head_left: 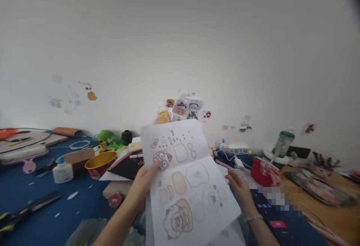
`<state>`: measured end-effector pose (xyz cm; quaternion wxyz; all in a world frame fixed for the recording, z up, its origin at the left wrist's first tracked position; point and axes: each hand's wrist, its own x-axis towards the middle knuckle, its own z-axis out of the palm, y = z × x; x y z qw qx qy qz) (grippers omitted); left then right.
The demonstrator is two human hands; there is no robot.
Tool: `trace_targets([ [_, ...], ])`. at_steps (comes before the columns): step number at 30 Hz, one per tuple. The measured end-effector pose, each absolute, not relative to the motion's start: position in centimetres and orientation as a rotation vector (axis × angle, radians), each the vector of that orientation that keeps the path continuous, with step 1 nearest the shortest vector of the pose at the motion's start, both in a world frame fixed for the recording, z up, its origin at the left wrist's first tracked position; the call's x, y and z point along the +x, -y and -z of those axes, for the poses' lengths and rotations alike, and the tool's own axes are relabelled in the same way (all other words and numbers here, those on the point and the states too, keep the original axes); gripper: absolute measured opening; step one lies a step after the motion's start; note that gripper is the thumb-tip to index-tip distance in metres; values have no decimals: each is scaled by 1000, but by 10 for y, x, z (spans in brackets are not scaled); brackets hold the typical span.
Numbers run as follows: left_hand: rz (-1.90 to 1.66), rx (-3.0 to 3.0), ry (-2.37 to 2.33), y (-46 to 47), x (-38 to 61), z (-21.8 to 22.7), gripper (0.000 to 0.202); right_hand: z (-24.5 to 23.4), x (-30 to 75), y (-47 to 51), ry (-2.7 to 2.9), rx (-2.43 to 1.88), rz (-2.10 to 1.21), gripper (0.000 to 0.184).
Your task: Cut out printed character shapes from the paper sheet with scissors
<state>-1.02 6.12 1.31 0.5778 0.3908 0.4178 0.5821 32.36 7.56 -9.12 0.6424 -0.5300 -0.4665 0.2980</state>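
A white sheet of paper (168, 156) with a fold across it is held up in front of me. It carries printed or drawn cartoon animal figures and separate outlined shapes, some tinted tan. My left hand (149, 178) grips its left edge, with the thumb on the front and the other fingers hidden behind. My right hand (239, 186) is by the sheet's right edge, fingers curled and fingertips drawn together. Whether they pinch the paper or something small is unclear. A pink pencil-like stick (223, 164) lies just beyond those fingertips. More paper shows under the sheet's lower end.
On the blue table (92, 201) at left lie scissors (30, 210), a white bottle (62, 171), a yellow bowl (101, 163) and a lint roller (25, 158). At right are a red pouch (264, 173), a green bottle (283, 143) and a phone-like screen (281, 216). Cutouts hang on the wall.
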Motion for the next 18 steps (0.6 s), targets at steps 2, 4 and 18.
trace_targets([
  [2, -1303, 968, -961, -60, -4, -10, 35, 86, 315, -71, 1083, -1142, -831, 54],
  [4, -1252, 1014, -962, -59, 0, -7, 41, 80, 304, -64, 1119, -1063, -962, 64],
  [18, -1236, 1200, -1041, -59, 3, 13, 47, 74, 294, -52, 1200, -1123, -939, 34],
])
